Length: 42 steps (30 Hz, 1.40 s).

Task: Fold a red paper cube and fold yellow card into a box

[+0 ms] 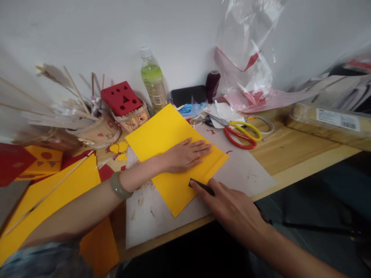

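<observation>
Yellow rectangular paper sheet (166, 137), left hand (188, 155) spread flat atop.
At that hand's five o'clock: right hand (233, 204) gripping slim black tool (205, 187); firm left-palm pressure should prevent slipping.

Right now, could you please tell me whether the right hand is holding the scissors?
No, the right hand holds a black tool, and the scissors lie untouched.

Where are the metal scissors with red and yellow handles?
In the head view, the scissors lie right of centre, to the right of the yellow paper sheet, beside a pale ring.
</observation>
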{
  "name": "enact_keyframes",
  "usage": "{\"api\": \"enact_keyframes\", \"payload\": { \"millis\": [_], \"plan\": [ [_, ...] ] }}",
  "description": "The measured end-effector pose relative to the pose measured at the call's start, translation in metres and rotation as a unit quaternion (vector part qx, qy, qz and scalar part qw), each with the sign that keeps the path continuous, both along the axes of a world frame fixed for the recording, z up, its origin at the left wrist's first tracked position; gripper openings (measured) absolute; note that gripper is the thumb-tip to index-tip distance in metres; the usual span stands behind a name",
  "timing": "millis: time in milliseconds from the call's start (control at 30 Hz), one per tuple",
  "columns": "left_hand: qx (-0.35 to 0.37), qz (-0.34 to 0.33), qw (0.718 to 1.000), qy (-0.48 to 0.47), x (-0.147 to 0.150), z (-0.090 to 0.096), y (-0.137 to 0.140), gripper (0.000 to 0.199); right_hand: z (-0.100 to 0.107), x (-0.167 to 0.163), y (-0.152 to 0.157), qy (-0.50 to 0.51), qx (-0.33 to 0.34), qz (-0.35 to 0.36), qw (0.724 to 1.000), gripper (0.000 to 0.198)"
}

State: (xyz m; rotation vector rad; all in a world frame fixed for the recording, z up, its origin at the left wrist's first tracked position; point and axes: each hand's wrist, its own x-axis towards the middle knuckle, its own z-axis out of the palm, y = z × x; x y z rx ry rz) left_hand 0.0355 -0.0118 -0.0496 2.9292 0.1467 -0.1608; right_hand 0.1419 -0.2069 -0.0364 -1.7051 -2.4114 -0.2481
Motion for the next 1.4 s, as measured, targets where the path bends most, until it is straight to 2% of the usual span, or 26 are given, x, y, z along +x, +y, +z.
{"api": "enact_keyframes", "payload": {
  "millis": [167,367,533,633,733,833,933,1000,1067,1167,1233,1333,1400],
  "plan": [
    [0.010,-0.001,1.000,0.010,0.000,0.001,-0.001,0.050,0.001,0.013,0.003,-0.065,0.004,-0.031,0.997,0.052],
    [0.017,-0.012,1.000,-0.015,-0.001,-0.004,0.001,0.049,-0.006,0.063,0.009,-0.157,0.012,-0.130,0.979,0.053],
    [0.016,-0.022,1.000,-0.013,-0.004,-0.003,0.001,0.050,-0.014,0.111,0.016,-0.179,0.088,-0.188,0.962,0.038],
    [0.020,-0.042,0.999,-0.016,-0.007,0.002,0.002,0.050,-0.006,0.122,0.022,-0.174,0.114,-0.194,0.959,0.043],
    [0.032,-0.060,0.998,-0.008,-0.009,0.007,0.002,0.050,0.008,0.125,0.039,-0.147,0.120,-0.171,0.967,0.047],
    [0.041,-0.070,0.997,0.003,-0.010,0.008,0.001,0.049,0.018,0.127,0.070,-0.149,0.117,-0.142,0.972,0.042],
    [0.045,-0.076,0.996,-0.010,-0.011,0.007,0.001,0.049,0.018,0.126,0.101,-0.150,0.111,-0.098,0.978,0.041],
    [0.052,-0.079,0.995,-0.023,-0.012,0.006,0.001,0.049,0.013,0.121,0.110,-0.144,0.100,-0.058,0.983,0.040],
    [0.067,-0.081,0.994,-0.029,-0.013,0.006,0.000,0.047,0.006,0.114,0.103,-0.112,0.094,-0.012,0.989,0.039],
    [0.077,-0.080,0.993,-0.037,-0.012,0.008,-0.005,0.047,-0.006,0.105,0.072,0.025,0.086,0.082,0.993,0.038],
    [0.068,-0.058,0.995,-0.046,-0.009,0.010,-0.012,0.046,-0.014,0.100,0.050,0.083,0.045,0.119,0.988,0.042],
    [0.044,0.004,0.997,-0.070,-0.006,0.010,-0.025,0.045,-0.023,0.096,0.034,0.089,-0.006,0.119,0.989,0.052],
    [0.029,0.037,0.996,-0.078,-0.006,0.009,-0.034,0.054,-0.027,0.096,0.032,0.089,-0.019,0.115,0.989,0.056]
  ]
}}
